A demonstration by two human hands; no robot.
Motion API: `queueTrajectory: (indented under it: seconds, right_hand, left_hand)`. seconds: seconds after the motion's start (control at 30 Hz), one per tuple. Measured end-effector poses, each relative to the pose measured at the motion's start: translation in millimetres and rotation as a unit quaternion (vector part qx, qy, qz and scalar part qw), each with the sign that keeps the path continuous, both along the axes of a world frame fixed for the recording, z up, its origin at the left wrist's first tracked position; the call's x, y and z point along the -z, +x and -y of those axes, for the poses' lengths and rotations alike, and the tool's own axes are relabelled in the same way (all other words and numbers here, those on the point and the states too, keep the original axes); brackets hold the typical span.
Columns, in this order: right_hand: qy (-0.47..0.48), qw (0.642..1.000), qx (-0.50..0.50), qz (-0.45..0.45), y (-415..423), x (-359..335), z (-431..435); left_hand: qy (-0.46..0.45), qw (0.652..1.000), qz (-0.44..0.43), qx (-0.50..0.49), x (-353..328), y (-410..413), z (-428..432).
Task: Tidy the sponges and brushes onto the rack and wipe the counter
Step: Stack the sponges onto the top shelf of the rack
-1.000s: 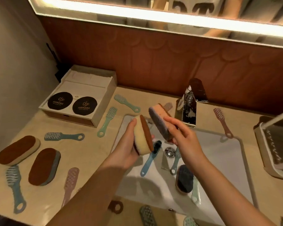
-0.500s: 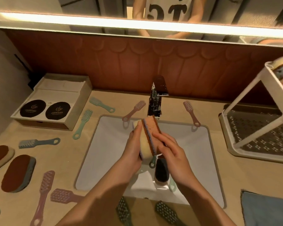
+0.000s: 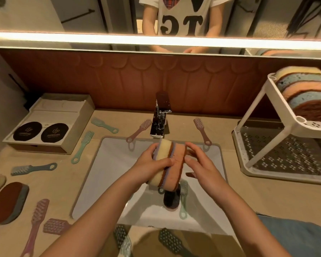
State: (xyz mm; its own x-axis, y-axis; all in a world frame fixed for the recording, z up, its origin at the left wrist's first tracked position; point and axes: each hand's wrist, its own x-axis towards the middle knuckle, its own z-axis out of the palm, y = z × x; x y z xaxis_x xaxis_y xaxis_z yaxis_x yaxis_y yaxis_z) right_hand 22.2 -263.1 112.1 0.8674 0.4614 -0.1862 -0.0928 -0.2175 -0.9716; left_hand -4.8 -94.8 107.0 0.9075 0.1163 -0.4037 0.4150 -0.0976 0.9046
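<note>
I am in a bathroom. I see a white sink [image 3: 109, 164] set in a counter [image 3: 239, 193], a shiny tap [image 3: 158, 125] behind it, and a big mirror [image 3: 100, 13] with a long light [image 3: 82, 37] above.

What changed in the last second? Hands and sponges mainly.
The right hand brought its orange sponge leftward against the yellow sponge, then eased off; its fingers are now straight at that sponge's side. The left hand kept the yellow sponge and now grips both together above the sink. Unchanged: dark sponge in the sink, brushes on the counter.
</note>
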Motion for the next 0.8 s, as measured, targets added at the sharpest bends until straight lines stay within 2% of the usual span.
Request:
queueTrajectory:
  seconds: [0.23, 0.33, 0.47, 0.63, 0.7, 0.8]
  right_hand:
    - [-0.036, 0.998, -0.059, 0.010, 24, -15, 6]
    - [-0.032, 0.994, -0.102, 0.011, 29, -15, 9]
    - [0.025, 0.991, -0.128, 0.013, 27, -10, 11]
    - [0.020, 0.996, -0.074, 0.048, 27, -1, 12]
    - [0.025, 0.998, -0.036, 0.049, 28, 0, 14]
    - [0.053, 0.997, 0.045, 0.026, 34, -2, 19]
  left_hand:
    - [0.103, 0.978, -0.007, 0.184, -30, 9, 7]
    - [0.137, 0.964, -0.015, 0.227, -38, 14, 12]
    - [0.136, 0.966, -0.011, 0.221, -40, 17, 16]
    - [0.135, 0.968, -0.010, 0.212, -38, 18, 18]
    - [0.123, 0.979, 0.000, 0.160, -37, 16, 18]
    - [0.058, 0.997, -0.018, 0.049, -31, 11, 15]
